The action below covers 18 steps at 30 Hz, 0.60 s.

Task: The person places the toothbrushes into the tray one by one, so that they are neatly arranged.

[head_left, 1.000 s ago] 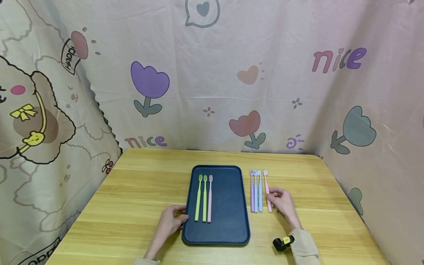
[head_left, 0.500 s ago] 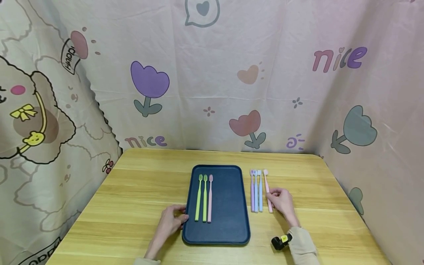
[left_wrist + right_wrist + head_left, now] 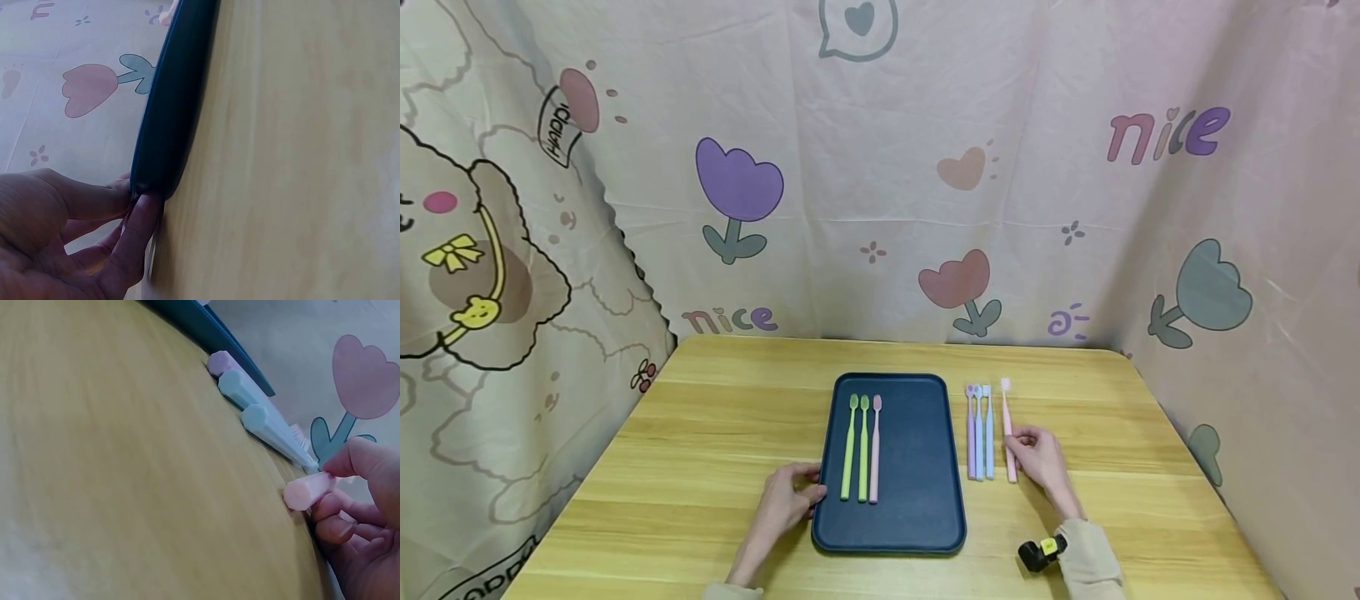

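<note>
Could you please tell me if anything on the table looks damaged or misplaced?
Nothing stands out; I see no spill or damage. The pink toothbrush pinched by the right hand is apart from the row of purple and blue toothbrushes, but being held probably explains that.

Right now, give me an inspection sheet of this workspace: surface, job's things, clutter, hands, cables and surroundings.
Surface: wood-grain table.
Job's things: dark blue tray bearing two green toothbrushes and one pink toothbrush; right of it, one purple toothbrush and two blue toothbrushes lie side by side on the table.
Clutter: nothing seen.
Hands: left hand grips the tray's left edge; right hand pinches a second pink toothbrush, its lift off the table unclear; black-and-yellow device at the right wrist.
Cables: nothing seen.
Surroundings: fabric backdrop printed with tulips, hearts and "nice".
</note>
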Motion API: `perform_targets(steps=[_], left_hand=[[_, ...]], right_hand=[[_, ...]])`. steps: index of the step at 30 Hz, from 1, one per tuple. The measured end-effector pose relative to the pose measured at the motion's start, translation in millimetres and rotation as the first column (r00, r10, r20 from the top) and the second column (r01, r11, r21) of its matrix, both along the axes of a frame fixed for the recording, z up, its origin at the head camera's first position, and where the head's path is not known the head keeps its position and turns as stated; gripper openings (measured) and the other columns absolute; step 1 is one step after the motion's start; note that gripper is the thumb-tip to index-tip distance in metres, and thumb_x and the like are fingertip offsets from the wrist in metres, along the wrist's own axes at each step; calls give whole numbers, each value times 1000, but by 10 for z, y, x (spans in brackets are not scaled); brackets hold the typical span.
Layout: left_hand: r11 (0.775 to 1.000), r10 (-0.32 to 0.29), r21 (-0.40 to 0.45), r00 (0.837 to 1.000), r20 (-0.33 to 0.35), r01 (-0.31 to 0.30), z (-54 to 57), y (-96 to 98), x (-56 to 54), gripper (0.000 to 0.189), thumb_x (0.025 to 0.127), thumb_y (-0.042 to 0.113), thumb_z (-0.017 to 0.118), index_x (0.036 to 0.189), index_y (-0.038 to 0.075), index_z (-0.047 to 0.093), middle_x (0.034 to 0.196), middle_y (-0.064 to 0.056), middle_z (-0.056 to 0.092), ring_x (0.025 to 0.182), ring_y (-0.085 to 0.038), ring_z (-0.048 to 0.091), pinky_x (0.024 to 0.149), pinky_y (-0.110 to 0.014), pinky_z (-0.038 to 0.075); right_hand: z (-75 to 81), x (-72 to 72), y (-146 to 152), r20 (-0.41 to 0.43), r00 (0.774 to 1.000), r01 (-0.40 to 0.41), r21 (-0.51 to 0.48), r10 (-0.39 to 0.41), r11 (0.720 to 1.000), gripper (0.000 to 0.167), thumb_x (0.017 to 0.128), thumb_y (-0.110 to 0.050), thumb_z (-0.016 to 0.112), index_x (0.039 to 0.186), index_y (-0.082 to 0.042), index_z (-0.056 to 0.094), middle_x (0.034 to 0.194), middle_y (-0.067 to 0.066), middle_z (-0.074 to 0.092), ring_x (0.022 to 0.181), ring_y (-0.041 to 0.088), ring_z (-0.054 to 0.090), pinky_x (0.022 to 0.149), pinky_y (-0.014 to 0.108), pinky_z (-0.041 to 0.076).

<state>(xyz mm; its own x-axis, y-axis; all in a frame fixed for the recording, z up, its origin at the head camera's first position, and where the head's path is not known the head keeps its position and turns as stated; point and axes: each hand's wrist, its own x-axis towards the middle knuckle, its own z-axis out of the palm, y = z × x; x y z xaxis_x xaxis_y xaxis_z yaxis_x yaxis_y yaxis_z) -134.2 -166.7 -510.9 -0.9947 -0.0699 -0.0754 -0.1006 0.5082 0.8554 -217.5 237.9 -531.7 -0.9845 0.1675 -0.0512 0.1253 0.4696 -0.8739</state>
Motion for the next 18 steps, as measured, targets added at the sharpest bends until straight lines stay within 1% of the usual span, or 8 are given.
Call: perform_targets(steps=[5, 8, 11, 15, 18], left_hand=[[1000, 8, -1, 1000, 2, -8, 4, 10, 1, 35, 83, -5, 74, 118, -5, 70, 101, -15, 72, 72, -14, 62, 53, -24, 54], [1000, 16, 3, 1000, 8, -16, 5, 18, 3, 35, 83, -5, 74, 118, -5, 71, 100, -14, 72, 68, -13, 62, 52, -24, 54], [1000, 23, 7, 1000, 12, -23, 5, 23, 6, 35, 83, -6, 74, 118, -5, 71, 100, -14, 71, 65, -13, 61, 51, -24, 54], [1000, 24, 12, 1000, 16, -24, 6, 25, 10, 35, 84, -6, 73, 118, -5, 71, 100, -14, 71, 64, -13, 61, 51, -24, 54], [1000, 24, 14, 1000, 12, -24, 4, 24, 8, 35, 84, -6, 73, 118, -5, 71, 100, -14, 71, 64, -13, 61, 51, -24, 54]], right_hand=[[9, 24, 4, -21, 1000, 0, -72, -2, 997, 23, 92, -6, 65, 107, 12, 64, 76, 5, 71, 51, 6, 54, 48, 19, 48], [15, 38, 2, -34, 999, 1, -127, -5, 992, 23, 94, -4, 64, 109, 13, 62, 73, 3, 72, 52, 5, 54, 48, 18, 48], [33, 54, -9, -39, 999, -2, -183, -5, 983, 26, 94, -5, 66, 112, 13, 61, 73, 0, 72, 52, 3, 53, 45, 17, 46], [86, 76, -41, -50, 998, -37, -249, 25, 968, 30, 93, -5, 67, 115, 14, 59, 73, -1, 71, 51, 4, 52, 41, 16, 42], [144, 91, -77, -47, 997, -76, -283, 66, 956, 31, 92, -3, 67, 116, 15, 58, 73, 0, 71, 51, 5, 53, 41, 17, 42]])
